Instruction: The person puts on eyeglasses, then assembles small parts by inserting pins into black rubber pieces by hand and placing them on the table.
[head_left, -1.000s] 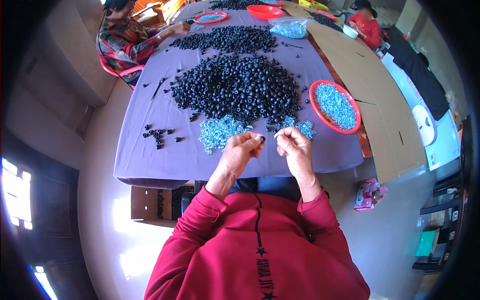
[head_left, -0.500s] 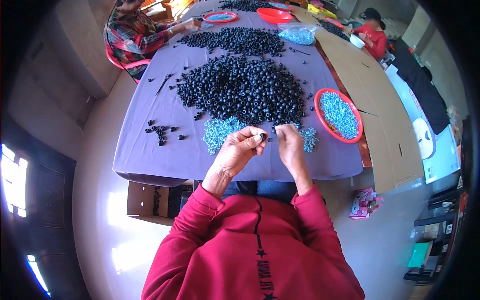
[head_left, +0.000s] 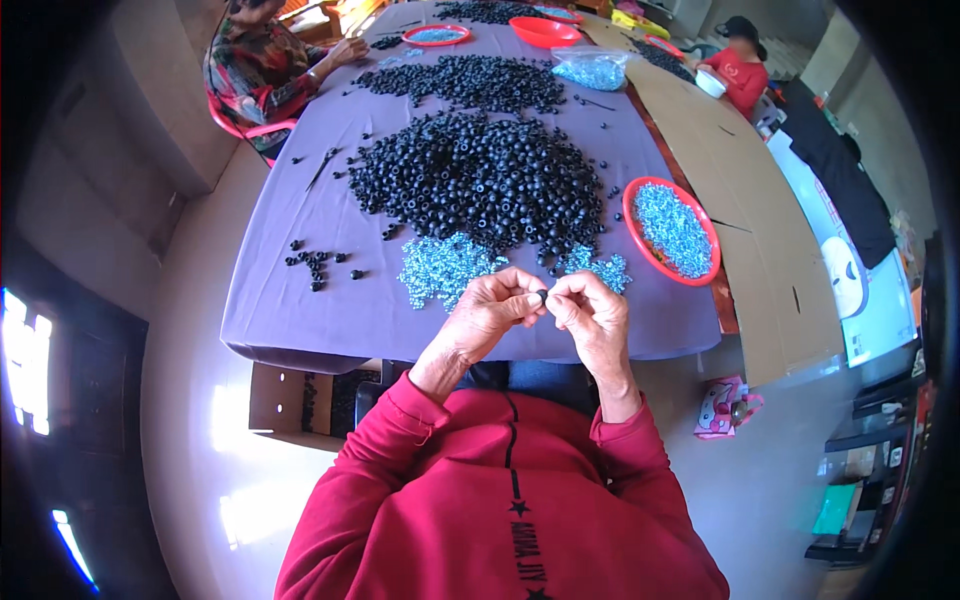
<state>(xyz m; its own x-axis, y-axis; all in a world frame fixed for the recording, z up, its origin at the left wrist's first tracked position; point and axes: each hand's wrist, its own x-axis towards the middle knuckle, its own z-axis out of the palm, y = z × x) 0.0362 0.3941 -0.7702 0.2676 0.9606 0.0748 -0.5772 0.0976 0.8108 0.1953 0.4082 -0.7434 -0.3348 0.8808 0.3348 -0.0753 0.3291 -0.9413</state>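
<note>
My left hand (head_left: pixel 487 312) pinches a black bead (head_left: pixel 542 296) between thumb and fingers, low over the near edge of the table. Against that bead my right hand (head_left: pixel 597 318) brings its thumb and fingertips together; whatever they hold is too small to name. Just beyond my hands lie a patch of small clear-blue pieces (head_left: pixel 440 268) and a lesser patch of clear-blue pieces (head_left: pixel 600 267) on the right. Behind them spreads a large heap of black beads (head_left: pixel 480 185). A few loose black beads (head_left: pixel 315 265) are scattered on the left.
A red bowl (head_left: pixel 629 214) of blue pieces stands on the right. Small dark scissors (head_left: pixel 322 168) lie on the left of the purple cloth (head_left: pixel 290 320). Farther back are another black heap (head_left: pixel 470 82), a clear bag (head_left: pixel 590 70) and two seated people. A cardboard sheet (head_left: pixel 770 260) borders the right.
My right hand has come from the blue pieces to the bead in my left hand, and the two now meet. The person at far left has drawn a hand back.
</note>
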